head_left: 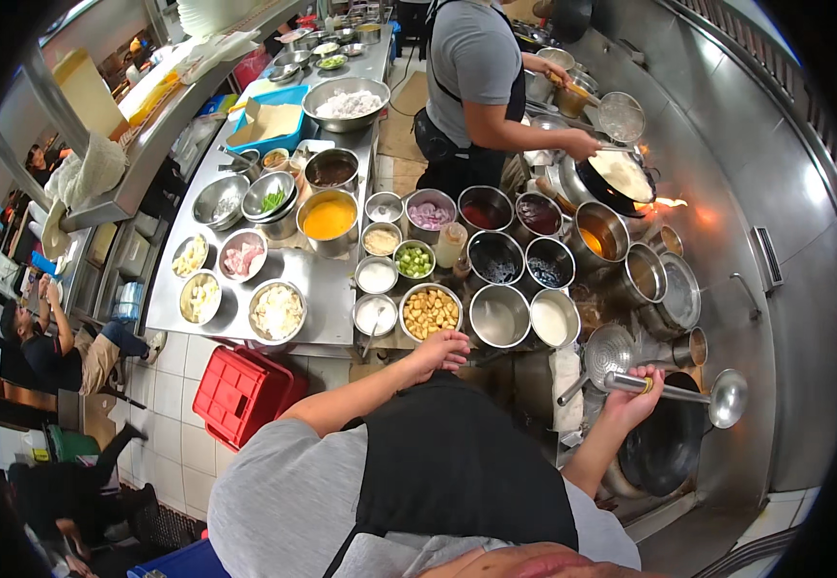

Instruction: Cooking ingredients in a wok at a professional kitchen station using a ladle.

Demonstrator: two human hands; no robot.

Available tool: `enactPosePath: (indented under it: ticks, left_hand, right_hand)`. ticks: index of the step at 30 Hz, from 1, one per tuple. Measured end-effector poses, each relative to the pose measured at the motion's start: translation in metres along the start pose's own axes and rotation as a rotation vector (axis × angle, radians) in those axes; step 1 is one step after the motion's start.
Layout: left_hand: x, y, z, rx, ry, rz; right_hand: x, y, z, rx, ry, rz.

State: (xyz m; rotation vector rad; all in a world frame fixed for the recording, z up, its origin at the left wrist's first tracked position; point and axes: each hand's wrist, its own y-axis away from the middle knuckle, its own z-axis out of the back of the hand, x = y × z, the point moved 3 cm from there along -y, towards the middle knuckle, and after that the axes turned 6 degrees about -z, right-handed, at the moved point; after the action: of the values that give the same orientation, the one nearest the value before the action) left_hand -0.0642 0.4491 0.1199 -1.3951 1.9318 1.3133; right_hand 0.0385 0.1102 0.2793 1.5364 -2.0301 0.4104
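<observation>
A pot of cubed food sits just beyond your left hand, bowls on a counter and a crate off to its left, while your right hand holds a ladle, a wok to its near right, a strainer just ahead.

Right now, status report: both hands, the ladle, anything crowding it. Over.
Right hand gripping ladle, shaft crossing above black wok. Left hand loosely open, nothing visible in it, near bowl of golden cubes. Perforated strainer close beside ladle handle.
</observation>
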Motion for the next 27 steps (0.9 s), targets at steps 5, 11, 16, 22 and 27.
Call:
enactPosePath:
  ticks: [5, 11, 16, 22, 27]
  left_hand:
    - [0.007, 0.006, 0.016, 0.044, -0.018, 0.051]
    - [0.015, 0.018, 0.03, 0.092, 0.028, 0.067]
    - [0.016, 0.027, 0.035, 0.106, 0.066, 0.07]
    - [0.019, 0.038, 0.049, 0.054, 0.132, 0.053]
    - [0.015, 0.042, 0.054, -0.015, 0.148, 0.006]
  right_hand:
    - [-0.01, 0.033, 0.006, -0.012, 0.052, 0.009]
    - [-0.022, 0.066, 0.009, -0.05, 0.083, -0.041]
    - [-0.031, 0.076, 0.006, -0.033, 0.133, -0.107]
    - [-0.043, 0.069, -0.016, 0.028, 0.156, -0.157]
    - [-0.051, 0.056, -0.032, 0.131, 0.105, -0.189]
